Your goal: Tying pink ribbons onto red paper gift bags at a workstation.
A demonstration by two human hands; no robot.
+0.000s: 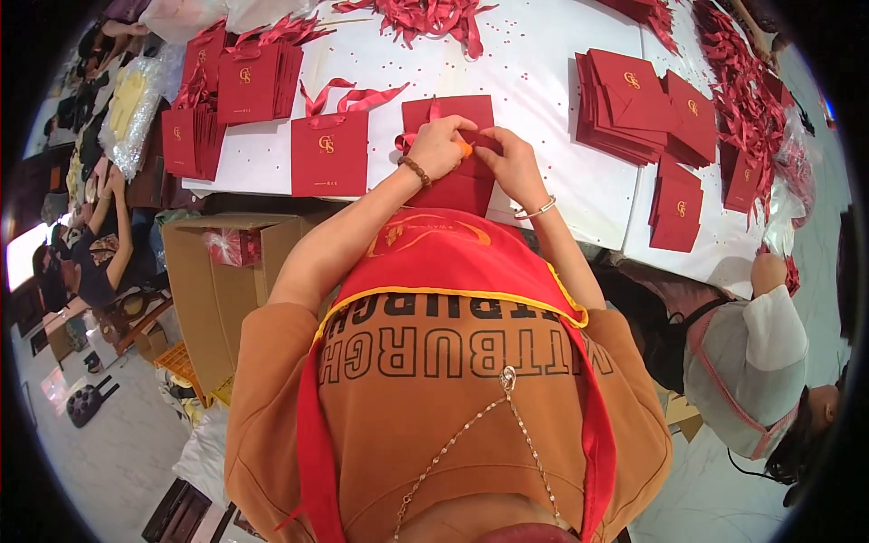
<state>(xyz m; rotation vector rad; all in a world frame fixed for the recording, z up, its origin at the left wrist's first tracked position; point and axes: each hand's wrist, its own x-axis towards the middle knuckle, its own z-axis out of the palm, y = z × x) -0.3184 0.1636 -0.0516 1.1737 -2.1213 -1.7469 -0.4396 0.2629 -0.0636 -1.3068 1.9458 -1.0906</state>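
A flat red paper gift bag [459,194] lies at the table's front edge, under both hands. My left hand [439,152], with a beaded bracelet at the wrist, is closed at the bag's middle. Something small and orange [465,147] shows at its fingertips; its kind I cannot make out. A red ribbon [405,141] sticks out beside this hand. My right hand [512,168], wearing a bangle, pinches thumb to forefinger at the bag's right side. Just left lies another red gift bag [329,158], its ribbon handle [371,97] spread above it.
Stacks of red bags stand at the left [246,90] and right [625,104] of the white table [534,72]. Red ribbons [425,23] pile at the far side. A cardboard box [199,299] sits below left. Another person [751,353] is at the right, one more at far left.
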